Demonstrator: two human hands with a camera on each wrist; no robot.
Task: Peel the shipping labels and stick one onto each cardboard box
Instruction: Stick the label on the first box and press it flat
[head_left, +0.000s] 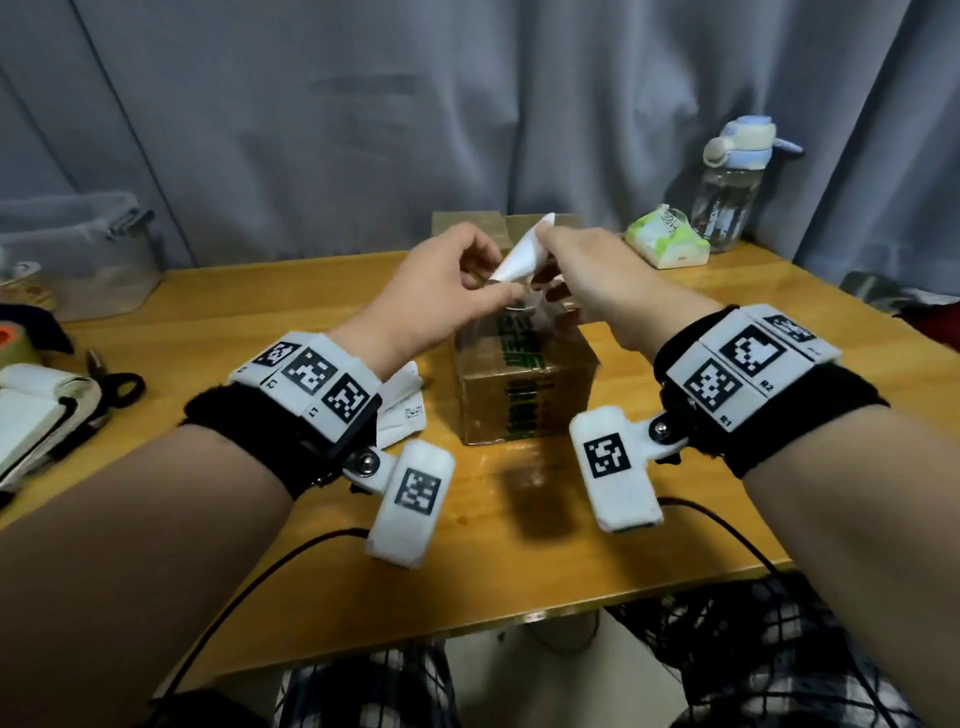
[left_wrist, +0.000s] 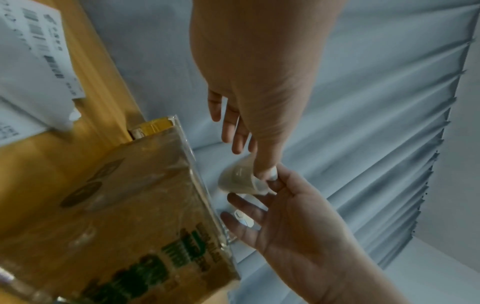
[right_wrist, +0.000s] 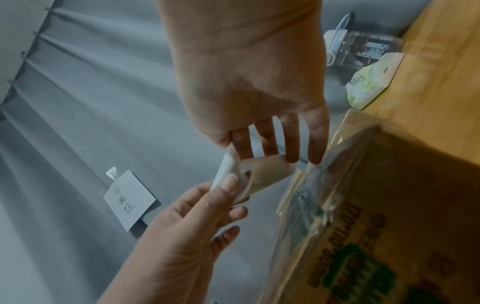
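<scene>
A white shipping label (head_left: 519, 254) is held in the air above the near cardboard box (head_left: 524, 384), which is wrapped in clear tape and printed in green. My left hand (head_left: 496, 286) pinches the label's lower end and my right hand (head_left: 543, 236) pinches its upper end. In the right wrist view the sheet curls apart into a white layer (right_wrist: 227, 166) and a yellowish layer (right_wrist: 267, 174) between the right hand (right_wrist: 233, 148) and the left hand (right_wrist: 230, 185). A second cardboard box (head_left: 467, 223) stands behind. Spare labels (head_left: 402, 408) lie left of the near box.
A tissue pack (head_left: 667, 241) and a water bottle (head_left: 732, 192) stand at the back right of the wooden table (head_left: 675, 467). Scissors (head_left: 111, 387), a tape roll (head_left: 15, 343) and a clear bin (head_left: 78, 249) are at the left. A grey curtain (head_left: 415, 104) hangs behind.
</scene>
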